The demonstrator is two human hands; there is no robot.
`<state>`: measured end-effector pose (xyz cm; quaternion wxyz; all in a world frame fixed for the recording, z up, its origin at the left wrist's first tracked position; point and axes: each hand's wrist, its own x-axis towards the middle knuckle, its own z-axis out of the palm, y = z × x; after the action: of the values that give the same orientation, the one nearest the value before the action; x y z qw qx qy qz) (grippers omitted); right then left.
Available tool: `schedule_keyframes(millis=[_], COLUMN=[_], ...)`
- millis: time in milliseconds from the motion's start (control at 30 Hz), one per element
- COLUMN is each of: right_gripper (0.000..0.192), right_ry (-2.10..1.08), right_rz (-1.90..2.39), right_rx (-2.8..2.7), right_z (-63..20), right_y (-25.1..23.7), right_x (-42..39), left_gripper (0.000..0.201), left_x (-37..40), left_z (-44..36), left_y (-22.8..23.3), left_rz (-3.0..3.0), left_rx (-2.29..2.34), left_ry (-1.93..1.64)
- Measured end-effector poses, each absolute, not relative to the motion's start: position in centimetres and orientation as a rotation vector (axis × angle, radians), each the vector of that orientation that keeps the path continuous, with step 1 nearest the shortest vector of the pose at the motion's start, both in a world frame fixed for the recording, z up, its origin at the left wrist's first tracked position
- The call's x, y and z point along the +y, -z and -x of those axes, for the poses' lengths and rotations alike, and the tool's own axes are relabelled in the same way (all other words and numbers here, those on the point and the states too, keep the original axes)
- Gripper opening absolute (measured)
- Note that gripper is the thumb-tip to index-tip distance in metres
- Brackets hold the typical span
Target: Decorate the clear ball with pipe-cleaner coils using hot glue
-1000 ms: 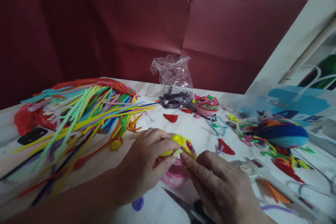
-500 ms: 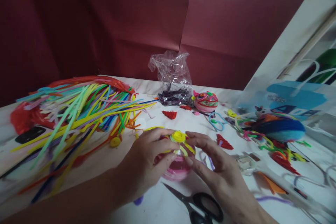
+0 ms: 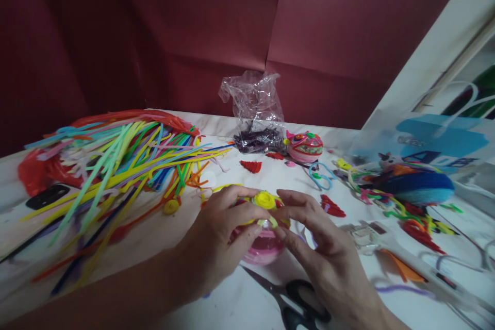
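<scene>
A round pink ball [image 3: 263, 253] with a shiny, see-through-looking front sits on the table between my hands. On its top is a coiled yellow pipe-cleaner disc [image 3: 264, 199], with short pale yellow strips below it. My left hand [image 3: 228, 227] closes around the ball's left side, thumb and fingers on its upper front. From the right, my right hand [image 3: 315, 234] grips the ball, thumb and fingertips near the pale strips. My fingers hide much of the ball's sides. Black-handled scissors [image 3: 290, 299] lie just in front of it.
Loose coloured pipe cleaners [image 3: 127, 165] spread across the left. Behind the ball stand a clear plastic bag [image 3: 255, 113] and a decorated pink ball [image 3: 305, 147]. Red triangular pieces [image 3: 251, 166] lie about. A glue gun [image 3: 421, 263] and a blue yarn-like bundle [image 3: 415, 185] are on the right.
My right fingers have shifted inward over the ball's upper front, covering more of the pale yellow strips. The view has moved slightly; the ball stays between my hands.
</scene>
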<state>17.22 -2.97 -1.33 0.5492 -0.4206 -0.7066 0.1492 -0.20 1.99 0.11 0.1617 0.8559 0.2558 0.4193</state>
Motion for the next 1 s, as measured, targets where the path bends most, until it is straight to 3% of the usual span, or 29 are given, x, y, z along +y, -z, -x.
schedule_keyframes(millis=[300,500,700,1000], right_gripper=[0.024,0.019,0.014,0.014], right_ry=[-0.279,-0.295,-0.294,-0.289], right_rz=[0.925,0.98,0.985,0.993], right_rx=[-1.785,-1.745,-1.721,-1.713], right_z=[-17.3,-16.9,-16.5,-16.7], right_y=[1.1,1.2,1.1,1.4], right_x=[-3.1,-3.2,-3.1,-3.2], left_gripper=[0.018,0.016,0.028,0.019], left_x=[2.3,2.4,2.4,2.8], left_z=[0.5,0.3,0.3,0.5], left_y=[-0.1,-0.8,-1.2,-0.8], left_rz=[-2.495,-2.368,-2.232,-2.16], left_rx=[0.759,0.772,0.729,0.726], left_ry=[-1.158,-1.137,-1.058,-1.009])
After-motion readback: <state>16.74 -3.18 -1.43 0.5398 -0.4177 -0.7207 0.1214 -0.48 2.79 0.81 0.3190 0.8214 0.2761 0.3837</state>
